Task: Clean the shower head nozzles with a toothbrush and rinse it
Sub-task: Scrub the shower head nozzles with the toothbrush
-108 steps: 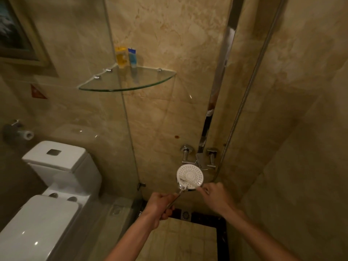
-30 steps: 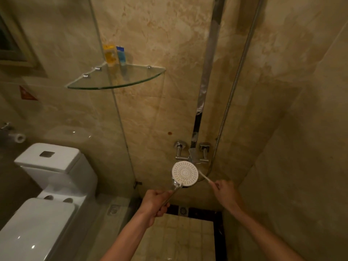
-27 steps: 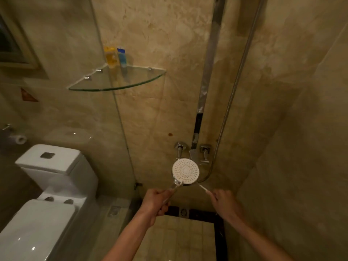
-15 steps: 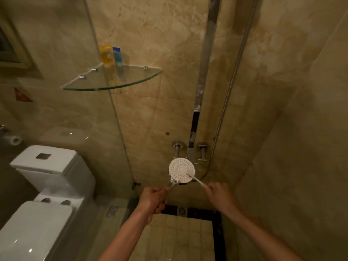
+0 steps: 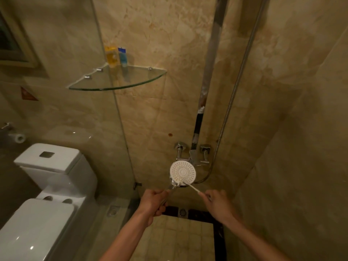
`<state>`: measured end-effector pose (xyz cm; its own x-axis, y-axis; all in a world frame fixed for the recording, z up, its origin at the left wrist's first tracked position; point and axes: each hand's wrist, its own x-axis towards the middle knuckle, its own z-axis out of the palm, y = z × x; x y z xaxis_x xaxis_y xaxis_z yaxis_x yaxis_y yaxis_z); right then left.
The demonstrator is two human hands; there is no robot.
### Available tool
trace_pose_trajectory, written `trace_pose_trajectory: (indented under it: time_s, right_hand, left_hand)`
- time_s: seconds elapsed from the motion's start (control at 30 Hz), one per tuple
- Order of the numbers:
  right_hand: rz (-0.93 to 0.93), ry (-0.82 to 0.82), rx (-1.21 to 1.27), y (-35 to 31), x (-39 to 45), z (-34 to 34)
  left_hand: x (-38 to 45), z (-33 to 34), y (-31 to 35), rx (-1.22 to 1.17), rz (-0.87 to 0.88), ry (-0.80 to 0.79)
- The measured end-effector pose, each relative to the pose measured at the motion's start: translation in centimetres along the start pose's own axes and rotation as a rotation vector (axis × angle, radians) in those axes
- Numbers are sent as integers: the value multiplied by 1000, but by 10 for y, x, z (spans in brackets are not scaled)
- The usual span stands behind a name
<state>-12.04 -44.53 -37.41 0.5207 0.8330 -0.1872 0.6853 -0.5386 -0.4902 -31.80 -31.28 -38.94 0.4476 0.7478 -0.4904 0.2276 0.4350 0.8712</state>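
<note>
Shower head (image 5: 182, 171): white round face turned up toward me, in front of the wall mixer, held at the middle of the stall.
Left hand (image 5: 153, 202): my fist is closed around the chrome handle below the shower head, gripping it from underneath.
Right hand (image 5: 216, 202): my fingers pinch the rear end of the toothbrush (image 5: 189, 186), just right of the shower head.
Toothbrush position: white handle slants up and left from my right hand; the bristle end lies against the lower edge of the nozzle face.
Contact: the brush head looks pressed on the nozzles there, though it is too small and pale for me to be sure how firmly.
Hose (image 5: 232, 95): metal hose runs down the wall on the right and curls in under the shower head.
Mixer (image 5: 192, 151): chrome taps fixed to the marble wall just above and behind the shower head.
Glass shelf (image 5: 131, 83): corner shelf high on the left, carrying a yellow bottle (image 5: 110, 55) and a blue bottle (image 5: 122, 56) side by side at the back.
Toilet (image 5: 47, 185): white, lid down, beyond the glass partition on my left.
Floor drain (image 5: 182, 212): set in the dark tile border below my hands.
</note>
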Motion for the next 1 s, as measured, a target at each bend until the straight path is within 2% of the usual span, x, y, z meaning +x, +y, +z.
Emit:
trace_pose_trajectory:
  time_s: [0.2,0.3,0.43,0.63,0.83,1.0]
  right_hand:
    - [62,83,-25,-2,40,-19]
    - [-5,111,58,-17,38,-9]
    - [-148,48,-10,-21,22,15]
    - [-23,144,67,-13,56,-10]
    - [-159,12,-15,-16,43,23]
    - [-113,20,-15,-24,80,-18]
  left_hand:
    - [-6,9,2,-14,-25,-25]
    - [-8,11,4,-29,-31,-24]
    - [-9,6,5,-37,-31,-23]
    - [-8,8,-1,-46,-46,-22]
    - [-7,1,1,-80,-40,-10]
    - [-16,-14,0,-71,-37,31]
